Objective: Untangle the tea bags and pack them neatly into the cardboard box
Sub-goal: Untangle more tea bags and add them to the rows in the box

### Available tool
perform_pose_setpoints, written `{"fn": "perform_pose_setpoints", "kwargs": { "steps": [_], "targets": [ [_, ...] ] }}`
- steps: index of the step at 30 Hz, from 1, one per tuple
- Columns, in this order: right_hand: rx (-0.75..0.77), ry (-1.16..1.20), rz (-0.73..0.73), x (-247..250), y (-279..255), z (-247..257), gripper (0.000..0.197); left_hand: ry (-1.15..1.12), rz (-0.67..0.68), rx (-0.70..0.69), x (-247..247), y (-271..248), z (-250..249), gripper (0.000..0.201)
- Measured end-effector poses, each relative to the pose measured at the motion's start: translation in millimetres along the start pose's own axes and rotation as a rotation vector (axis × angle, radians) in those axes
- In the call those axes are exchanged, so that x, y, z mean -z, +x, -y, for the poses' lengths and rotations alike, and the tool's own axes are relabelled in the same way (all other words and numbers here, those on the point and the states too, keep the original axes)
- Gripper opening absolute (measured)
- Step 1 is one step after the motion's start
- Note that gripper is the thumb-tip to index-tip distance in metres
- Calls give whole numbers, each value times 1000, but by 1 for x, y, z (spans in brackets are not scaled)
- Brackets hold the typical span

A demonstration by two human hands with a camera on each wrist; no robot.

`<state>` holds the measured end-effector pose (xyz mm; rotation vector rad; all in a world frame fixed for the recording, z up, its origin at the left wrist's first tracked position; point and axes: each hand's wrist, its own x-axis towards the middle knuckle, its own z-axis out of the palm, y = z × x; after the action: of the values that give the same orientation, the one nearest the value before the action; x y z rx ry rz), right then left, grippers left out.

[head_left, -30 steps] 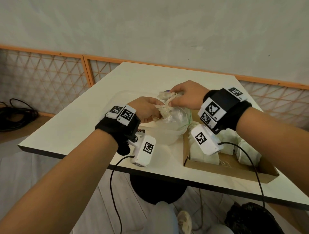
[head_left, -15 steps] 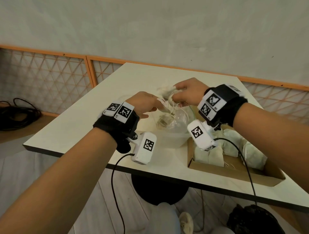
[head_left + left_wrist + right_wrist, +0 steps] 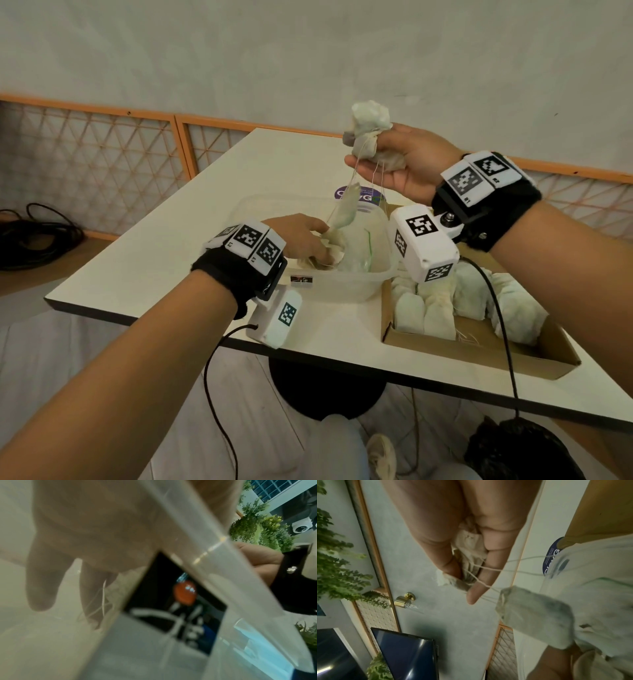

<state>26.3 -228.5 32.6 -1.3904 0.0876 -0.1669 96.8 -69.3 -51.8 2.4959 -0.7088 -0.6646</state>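
Observation:
My right hand is raised above the table and grips a bundle of white tea bags with strings wound round them; in the right wrist view the tea bags sit between thumb and fingers. Thin strings run down from the bundle to one tea bag hanging over the clear plastic tub. My left hand is inside the tub and holds down the remaining tea bags. At the right, the brown cardboard box holds several tea bags in rows.
The white table has its front edge close to me. A purple round label lies behind the tub. Orange-framed lattice panels line the wall. Black cables lie on the floor at left, and a black bag below the table's right.
My right hand has lifted the bundle of tea bags up out of the tub, drawing the strings taut. My left hand has dropped into the tub onto the remaining bags.

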Motion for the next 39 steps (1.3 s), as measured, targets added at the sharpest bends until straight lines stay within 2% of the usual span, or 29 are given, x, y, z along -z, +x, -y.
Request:
{"fn": "perform_pose_setpoints", "kwargs": {
  "steps": [5, 9, 13, 15, 17, 19, 21, 23, 28, 30, 33, 34, 35, 37, 39],
  "targets": [
    [64, 56, 10, 6, -8, 12, 29, 90, -11, -27, 2, -3, -2, 53],
    [124, 149, 24, 12, -17, 30, 32, 142, -4, 3, 0, -5, -2, 54],
    [124, 86, -7, 20, -28, 33, 34, 47, -77, -18, 5, -12, -13, 58],
    [112, 65, -18, 23, -34, 32, 33, -14, -203, -103, 6, -19, -24, 73],
    [106, 59, -22, 26, -39, 32, 32, -47, -320, -244, 1, -27, -37, 92],
    [111, 72, -35, 31, -45, 35, 32, -78, -319, -399, -9, -35, -52, 106],
    [122, 93, -43, 35, -51, 41, 32, -148, -271, -517, -23, -35, -65, 110],
    [140, 83, -42, 41, -59, 49, 30, -244, -260, -578, -38, -30, -78, 98],
    [187, 61, -69, 63, -85, 69, 27, -499, -300, -542, -56, -19, -114, 31],
    [187, 1, -109, 73, -95, 70, 26, -807, -189, -455, -61, -23, -130, 31],
    [125, -157, -188, 86, -106, 53, 32, -1347, 186, -270, -77, -28, -147, 25],
    [88, -206, -208, 89, -109, 44, 34, -1491, 311, -201, -84, -29, -150, 27],
    [51, -248, -216, 91, -111, 34, 35, -1603, 422, -138, -90, -30, -152, 39],
    [2, -291, -220, 95, -114, 21, 35, -1673, 541, -71, -102, -28, -152, 63],
    [16, -256, -233, 97, -114, 19, 31, -1614, 546, -46, -112, -29, -148, 72]
  ]
}}
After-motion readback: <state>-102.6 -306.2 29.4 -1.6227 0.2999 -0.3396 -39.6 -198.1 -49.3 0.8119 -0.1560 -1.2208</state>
